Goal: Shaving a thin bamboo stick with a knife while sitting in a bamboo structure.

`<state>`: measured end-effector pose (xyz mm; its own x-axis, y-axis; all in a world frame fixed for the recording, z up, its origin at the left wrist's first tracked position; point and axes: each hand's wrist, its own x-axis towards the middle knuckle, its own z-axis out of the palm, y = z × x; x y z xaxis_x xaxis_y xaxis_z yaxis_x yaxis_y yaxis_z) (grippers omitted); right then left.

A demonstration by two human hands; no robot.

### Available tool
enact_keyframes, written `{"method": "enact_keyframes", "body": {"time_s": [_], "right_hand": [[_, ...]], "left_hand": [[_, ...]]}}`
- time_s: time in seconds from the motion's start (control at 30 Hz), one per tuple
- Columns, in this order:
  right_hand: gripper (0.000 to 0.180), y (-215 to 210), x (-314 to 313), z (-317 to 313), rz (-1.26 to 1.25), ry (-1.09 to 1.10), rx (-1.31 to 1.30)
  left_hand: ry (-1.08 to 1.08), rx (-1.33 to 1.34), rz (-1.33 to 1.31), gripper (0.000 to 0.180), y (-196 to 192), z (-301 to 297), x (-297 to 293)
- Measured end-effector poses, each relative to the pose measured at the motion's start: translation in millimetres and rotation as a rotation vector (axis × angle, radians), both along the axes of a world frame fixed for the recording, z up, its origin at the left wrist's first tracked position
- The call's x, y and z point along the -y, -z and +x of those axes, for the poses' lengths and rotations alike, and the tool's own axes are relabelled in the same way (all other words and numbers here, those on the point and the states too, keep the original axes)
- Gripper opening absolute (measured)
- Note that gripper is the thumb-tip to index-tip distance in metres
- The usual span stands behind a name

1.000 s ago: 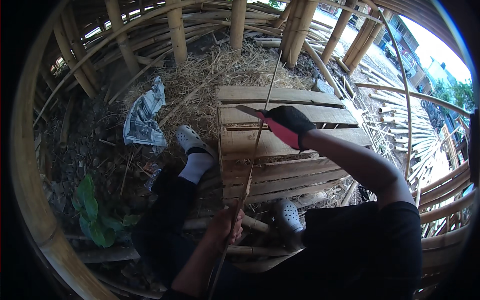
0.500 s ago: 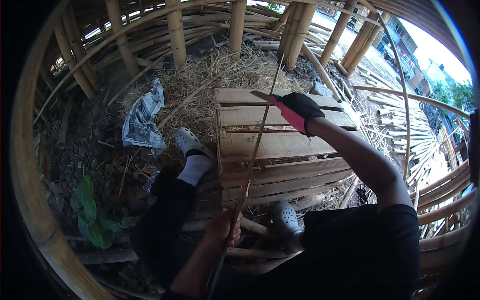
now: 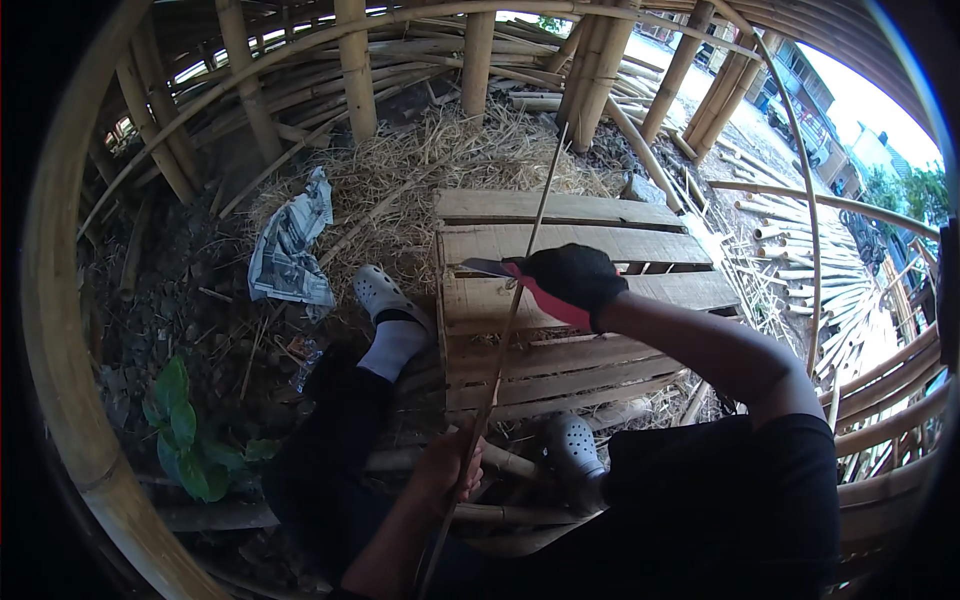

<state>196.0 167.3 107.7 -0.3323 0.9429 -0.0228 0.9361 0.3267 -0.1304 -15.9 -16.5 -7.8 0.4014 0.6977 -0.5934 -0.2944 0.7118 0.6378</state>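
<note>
Outdoors, gloved right hand [image 3: 572,280] with knife [image 3: 487,267], left hand [image 3: 450,468] gripping bamboo strip [image 3: 505,335]

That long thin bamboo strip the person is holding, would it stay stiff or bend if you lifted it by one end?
The bamboo strip is very long and slender, so it would probably flex and whip rather than stay straight. It looks light, since the bare left hand grips it alone low down. The gloved right hand works a blade against it, hinting at splintery edges.
</note>
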Motion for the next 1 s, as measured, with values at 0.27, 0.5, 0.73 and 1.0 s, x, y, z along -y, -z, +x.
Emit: {"method": "enact_keyframes", "body": {"time_s": [0.27,0.5,0.73,1.0], "right_hand": [[0.058,11.2,26.9,-13.8,0.149,0.166,-0.018],[0.044,-0.5,-13.7,6.7,0.329,0.018,0.272],[0.049,-12.7,-34.1,19.9,0.31,0.145,0.31],[0.046,5.7,11.3,-6.0,0.413,-0.114,0.325]], "left_hand": [[0.019,0.003,0.014,0.058,9.6,-0.9,-2.3],[0.037,-0.036,0.059,0.06,6.6,0.4,-5.7],[0.003,-0.033,0.032,0.058,3.2,4.3,-1.7],[0.01,0.018,0.019,0.056,11.2,1.4,-4.5]]}}
